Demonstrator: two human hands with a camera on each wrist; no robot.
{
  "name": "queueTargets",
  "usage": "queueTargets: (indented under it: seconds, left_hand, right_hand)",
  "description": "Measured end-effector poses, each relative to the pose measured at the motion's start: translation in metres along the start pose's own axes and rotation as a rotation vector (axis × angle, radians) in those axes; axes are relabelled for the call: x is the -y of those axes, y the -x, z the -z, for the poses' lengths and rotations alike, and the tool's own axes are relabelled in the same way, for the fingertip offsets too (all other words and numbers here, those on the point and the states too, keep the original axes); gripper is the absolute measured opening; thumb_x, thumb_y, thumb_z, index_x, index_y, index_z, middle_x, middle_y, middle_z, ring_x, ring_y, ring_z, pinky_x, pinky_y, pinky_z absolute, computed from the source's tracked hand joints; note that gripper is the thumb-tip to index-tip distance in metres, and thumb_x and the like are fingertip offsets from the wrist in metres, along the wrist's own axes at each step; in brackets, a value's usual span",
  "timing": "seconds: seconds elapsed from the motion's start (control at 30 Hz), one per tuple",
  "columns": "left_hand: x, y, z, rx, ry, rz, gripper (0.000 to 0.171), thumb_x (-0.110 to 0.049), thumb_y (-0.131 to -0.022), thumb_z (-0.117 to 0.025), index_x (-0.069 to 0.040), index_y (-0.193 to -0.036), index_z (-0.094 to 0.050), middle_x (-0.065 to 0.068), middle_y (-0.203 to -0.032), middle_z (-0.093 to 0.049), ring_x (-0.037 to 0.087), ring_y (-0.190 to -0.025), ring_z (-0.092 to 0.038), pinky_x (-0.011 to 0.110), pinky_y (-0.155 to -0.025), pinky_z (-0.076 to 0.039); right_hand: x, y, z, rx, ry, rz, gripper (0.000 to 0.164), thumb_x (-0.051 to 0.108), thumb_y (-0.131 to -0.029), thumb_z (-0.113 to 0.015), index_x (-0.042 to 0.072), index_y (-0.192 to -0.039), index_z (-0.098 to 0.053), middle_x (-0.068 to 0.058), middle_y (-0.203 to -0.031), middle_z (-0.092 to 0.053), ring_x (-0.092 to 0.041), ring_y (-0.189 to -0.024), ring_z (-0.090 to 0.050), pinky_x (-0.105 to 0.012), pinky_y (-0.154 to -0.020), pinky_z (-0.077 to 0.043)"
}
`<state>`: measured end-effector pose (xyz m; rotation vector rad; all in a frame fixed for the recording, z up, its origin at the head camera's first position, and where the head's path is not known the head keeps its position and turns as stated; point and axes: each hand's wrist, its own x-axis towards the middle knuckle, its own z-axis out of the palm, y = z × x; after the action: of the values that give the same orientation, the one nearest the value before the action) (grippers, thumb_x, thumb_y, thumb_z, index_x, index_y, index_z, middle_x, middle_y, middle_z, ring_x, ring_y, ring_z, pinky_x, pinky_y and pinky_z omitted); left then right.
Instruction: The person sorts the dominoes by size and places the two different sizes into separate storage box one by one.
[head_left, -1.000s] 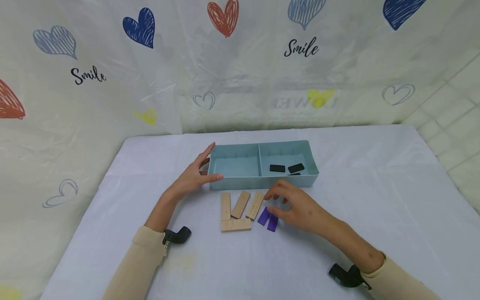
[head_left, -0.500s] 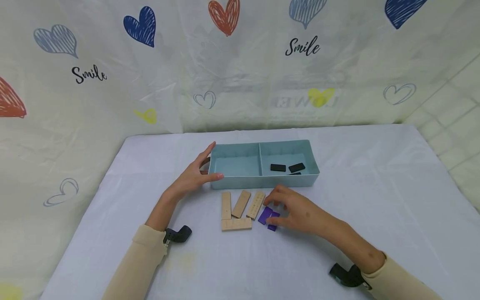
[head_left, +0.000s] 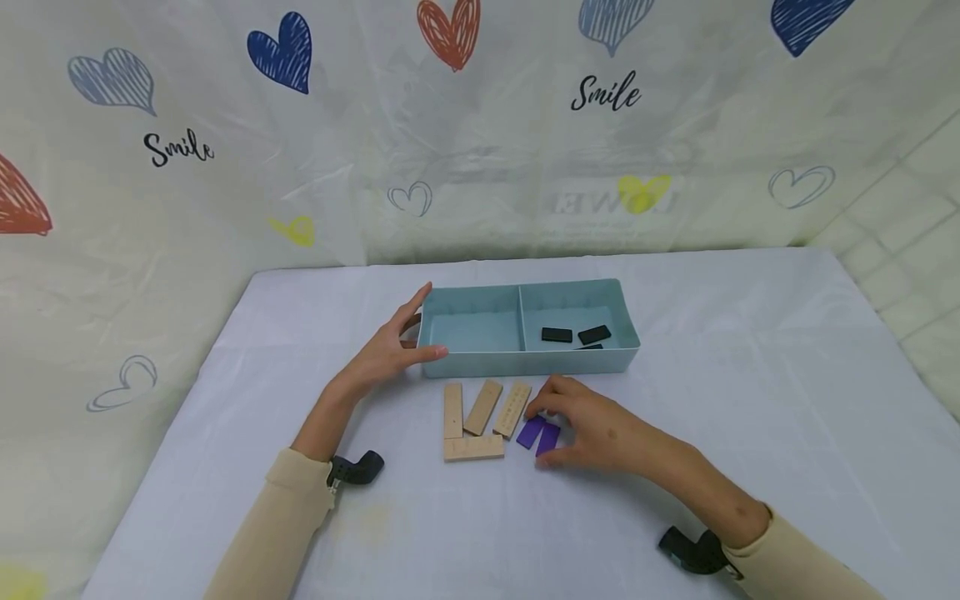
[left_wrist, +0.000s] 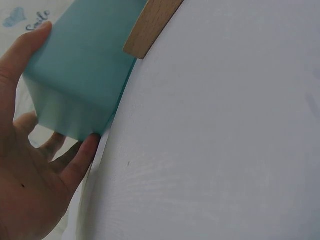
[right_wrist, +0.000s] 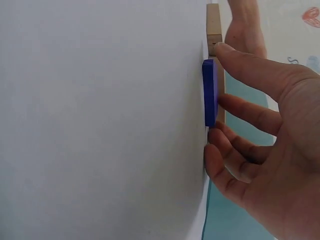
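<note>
A pale blue two-compartment box stands on the white table. My left hand holds its left end, thumb on the front rim and index finger reaching to the back corner. In the left wrist view, fingertips touch the box's end wall. Two purple blocks lie flat in front of the box, tilted toward each other. My right hand arches around them, index finger at their far side and thumb by the near end of the right one. No clear grip on the purple block shows in the right wrist view.
Several wooden blocks lie just left of the purple ones, in front of the box. Black blocks are in the box's right compartment. A curtain printed with hearts hangs behind the table.
My right thumb has moved from over the purple blocks down to their near end, uncovering both. The left hand and the box have stayed in place.
</note>
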<state>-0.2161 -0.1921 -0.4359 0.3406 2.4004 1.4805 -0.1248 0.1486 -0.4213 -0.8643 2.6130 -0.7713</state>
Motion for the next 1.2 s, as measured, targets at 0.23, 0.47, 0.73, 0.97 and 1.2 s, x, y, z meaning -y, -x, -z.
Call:
queueTargets:
  seconds: [0.23, 0.47, 0.73, 0.97, 1.2]
  left_hand:
    - [0.002, 0.0007, -0.0004, 0.002, 0.008, 0.001, 0.1, -0.037, -0.09, -0.082, -0.064, -0.157, -0.013, -0.005, -0.176, -0.012, 0.028, -0.162, -0.023, 0.058, -0.12, -0.041]
    - [0.0051, -0.0008, -0.0006, 0.002, 0.012, -0.003, 0.102, -0.036, -0.09, -0.082, -0.054, -0.163, -0.012, -0.006, -0.176, -0.012, 0.028, -0.163, -0.021, 0.058, -0.121, -0.04]
    - [0.0033, -0.0005, -0.001, 0.005, 0.021, 0.013, 0.1, -0.036, -0.09, -0.082, -0.062, -0.159, -0.014, -0.004, -0.176, -0.013, 0.028, -0.162, -0.023, 0.058, -0.12, -0.041]
    - [0.0016, 0.0003, -0.0007, 0.005, 0.023, 0.011, 0.1, -0.036, -0.09, -0.082, -0.061, -0.159, -0.014, -0.004, -0.175, -0.014, 0.03, -0.161, -0.026, 0.059, -0.119, -0.041]
    - [0.0001, 0.0001, -0.0007, 0.003, 0.016, 0.01, 0.101, -0.037, -0.09, -0.082, -0.059, -0.161, -0.013, -0.002, -0.175, -0.015, 0.032, -0.159, -0.03, 0.059, -0.119, -0.042]
  right_hand:
    - [-0.0003, -0.0007, -0.0028, -0.004, 0.031, 0.04, 0.052, 0.027, -0.075, -0.095, 0.024, -0.122, -0.073, 0.005, -0.114, -0.059, -0.009, -0.1, -0.056, -0.025, -0.085, -0.055]
    - [0.0013, -0.0013, -0.0022, -0.004, 0.021, 0.002, 0.048, 0.018, -0.078, -0.092, 0.02, -0.122, -0.072, 0.004, -0.114, -0.062, -0.009, -0.101, -0.059, -0.027, -0.087, -0.057]
    - [0.0013, 0.0007, -0.0009, -0.088, 0.069, -0.007, 0.049, 0.015, -0.078, -0.091, 0.016, -0.123, -0.072, 0.006, -0.105, -0.068, -0.011, -0.099, -0.059, -0.034, -0.089, -0.059]
    - [0.0003, 0.0008, 0.0027, -0.143, 0.048, 0.028, 0.048, 0.01, -0.079, -0.088, 0.012, -0.124, -0.071, 0.005, -0.102, -0.064, -0.011, -0.097, -0.058, -0.033, -0.087, -0.058]
    - [0.004, 0.0008, 0.0071, -0.164, 0.01, 0.03, 0.048, 0.008, -0.08, -0.087, 0.013, -0.125, -0.07, 0.002, -0.107, -0.063, -0.012, -0.102, -0.058, -0.037, -0.089, -0.059]
